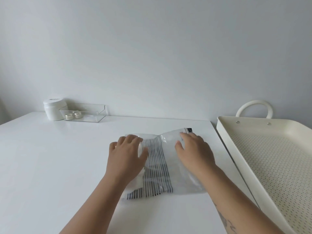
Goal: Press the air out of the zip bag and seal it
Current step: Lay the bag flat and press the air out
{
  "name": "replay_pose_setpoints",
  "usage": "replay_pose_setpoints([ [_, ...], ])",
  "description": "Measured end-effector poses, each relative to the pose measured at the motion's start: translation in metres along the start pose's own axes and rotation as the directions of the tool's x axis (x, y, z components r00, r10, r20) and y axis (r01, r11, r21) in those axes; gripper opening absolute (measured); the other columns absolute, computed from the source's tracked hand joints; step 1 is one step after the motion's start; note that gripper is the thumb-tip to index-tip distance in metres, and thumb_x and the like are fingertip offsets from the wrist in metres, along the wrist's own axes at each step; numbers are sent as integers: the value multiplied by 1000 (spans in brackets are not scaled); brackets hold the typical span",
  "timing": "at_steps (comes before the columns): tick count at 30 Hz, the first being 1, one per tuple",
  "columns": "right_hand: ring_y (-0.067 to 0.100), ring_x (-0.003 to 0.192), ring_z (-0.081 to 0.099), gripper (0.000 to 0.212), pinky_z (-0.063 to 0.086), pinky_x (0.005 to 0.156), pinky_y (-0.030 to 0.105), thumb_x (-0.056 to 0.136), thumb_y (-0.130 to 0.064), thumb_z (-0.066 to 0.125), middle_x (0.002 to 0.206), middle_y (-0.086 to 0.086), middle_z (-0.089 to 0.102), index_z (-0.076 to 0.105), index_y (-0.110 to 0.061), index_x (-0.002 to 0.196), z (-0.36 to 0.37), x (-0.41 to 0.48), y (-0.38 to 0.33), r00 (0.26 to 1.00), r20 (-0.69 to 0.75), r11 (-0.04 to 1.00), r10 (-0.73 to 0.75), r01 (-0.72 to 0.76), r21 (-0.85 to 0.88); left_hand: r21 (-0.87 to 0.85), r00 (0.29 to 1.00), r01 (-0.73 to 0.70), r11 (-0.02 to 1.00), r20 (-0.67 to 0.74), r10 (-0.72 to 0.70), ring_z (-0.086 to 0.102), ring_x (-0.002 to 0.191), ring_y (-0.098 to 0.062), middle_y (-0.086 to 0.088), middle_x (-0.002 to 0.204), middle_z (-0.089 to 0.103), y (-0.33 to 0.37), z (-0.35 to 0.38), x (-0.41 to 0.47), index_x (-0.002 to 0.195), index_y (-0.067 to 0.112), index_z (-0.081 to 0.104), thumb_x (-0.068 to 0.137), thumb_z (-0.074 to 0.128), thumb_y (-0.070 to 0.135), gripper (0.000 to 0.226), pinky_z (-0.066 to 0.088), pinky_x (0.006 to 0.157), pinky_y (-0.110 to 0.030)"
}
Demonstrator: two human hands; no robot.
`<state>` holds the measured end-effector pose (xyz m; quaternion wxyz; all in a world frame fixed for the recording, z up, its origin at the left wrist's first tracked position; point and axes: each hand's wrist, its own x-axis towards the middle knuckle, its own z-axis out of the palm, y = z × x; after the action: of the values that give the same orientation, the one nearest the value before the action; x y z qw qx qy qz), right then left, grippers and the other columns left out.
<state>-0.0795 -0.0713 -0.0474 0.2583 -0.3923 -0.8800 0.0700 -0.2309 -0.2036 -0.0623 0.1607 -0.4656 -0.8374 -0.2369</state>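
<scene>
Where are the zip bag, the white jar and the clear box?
zip bag (170, 144), head view, clear plastic between the hands.
white jar (52, 108), head view, its side.
clear box (94, 115), head view, its front wall.

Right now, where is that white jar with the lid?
In the head view the white jar stands at the far left of the table, close to the wall, right beside the clear plastic box, well away from both hands.

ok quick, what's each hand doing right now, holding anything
Left hand: open, palm flat on the zip bag, gripping nothing.
Right hand: open, pressing flat on the bag near its zip end, gripping nothing.
</scene>
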Motion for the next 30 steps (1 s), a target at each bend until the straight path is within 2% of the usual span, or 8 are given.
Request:
replay_pose_setpoints([
  [1,29,127,46,43,37,101,39,97,-32,39,137,6,54,50,-14,134,3,8,-6,997,31,996,-69,67,52,-9,999,28,1000,38,-27,36,134,-17,7,144,48,-1,2,1,133,26,50,93,37,48,48,26,108,-40],
  [3,26,144,25,51,20,118,41,99,-31,34,157,3,32,31,-20,149,13,21,-22,967,130,974,-218,208,84,-13,984,61,998,169,-58,17,146,-17,3,158,27,-3,8,2,147,21,32,96,33,43,55,16,117,-40],
  [5,26,150,7,53,6,121,47,100,-34,27,163,-1,13,19,-26,152,28,29,-37,930,230,957,-288,285,49,-14,959,59,998,279,-53,6,148,-18,2,162,14,-5,12,1,151,22,21,97,28,36,56,10,119,-43],
  [7,26,150,-2,53,0,121,49,101,-37,22,164,-3,5,13,-30,153,46,32,-41,897,331,951,-293,308,8,4,935,50,999,351,-48,1,149,-19,1,163,9,-6,14,2,152,24,17,98,22,30,55,7,120,-44],
  [11,24,150,-4,54,-3,121,48,100,-48,16,164,-4,4,7,-38,152,70,30,-31,871,432,960,-234,276,-36,60,896,57,997,437,-77,-3,149,-20,-1,163,3,-5,16,4,152,22,13,98,18,39,57,6,119,-48],
  [19,20,150,-2,58,-10,118,41,91,-63,8,163,-6,7,2,-50,148,74,31,-4,901,405,981,-156,189,-42,102,885,49,994,456,-90,-8,148,-17,-2,163,-3,-3,23,6,152,20,12,93,23,44,64,2,118,-46],
  [26,25,149,-11,67,-15,116,51,81,-77,0,162,-13,3,2,-56,144,74,34,6,908,410,987,-87,135,-88,133,883,33,991,460,-91,-6,148,-18,-3,163,0,1,25,7,151,19,15,92,25,47,66,3,119,-45],
  [30,28,148,-15,66,-16,115,53,80,-77,0,163,-13,1,1,-58,144,71,31,11,917,395,991,-63,104,-85,157,883,22,987,460,-93,-5,149,-19,-4,163,0,4,25,5,148,18,20,92,25,47,64,4,118,-47],
])
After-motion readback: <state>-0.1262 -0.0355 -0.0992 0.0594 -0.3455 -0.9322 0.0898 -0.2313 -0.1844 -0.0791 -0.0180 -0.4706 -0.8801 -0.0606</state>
